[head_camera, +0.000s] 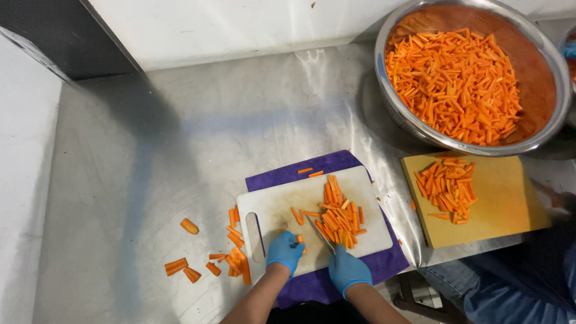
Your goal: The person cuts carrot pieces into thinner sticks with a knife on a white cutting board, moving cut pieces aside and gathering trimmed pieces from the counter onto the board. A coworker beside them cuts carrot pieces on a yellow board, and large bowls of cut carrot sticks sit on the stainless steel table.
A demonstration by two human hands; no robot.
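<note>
Overhead, two blue-gloved hands cut carrot on a white cutting board.

Head view: the left hand pinches a small carrot piece at the board's near edge, fingers curled shut on it. The right hand is closed round a knife, its blade angled toward the pile of carrot sticks. Probably stiff, light and slightly slick, the piece is best pinned by its sides. A steel bowl of sticks stands farther back on the desk.

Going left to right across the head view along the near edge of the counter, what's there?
Loose carrot chunks → left hand on a carrot piece → knife in the right hand → carrot sticks on the white cutting board → yellow cutting board.
</note>
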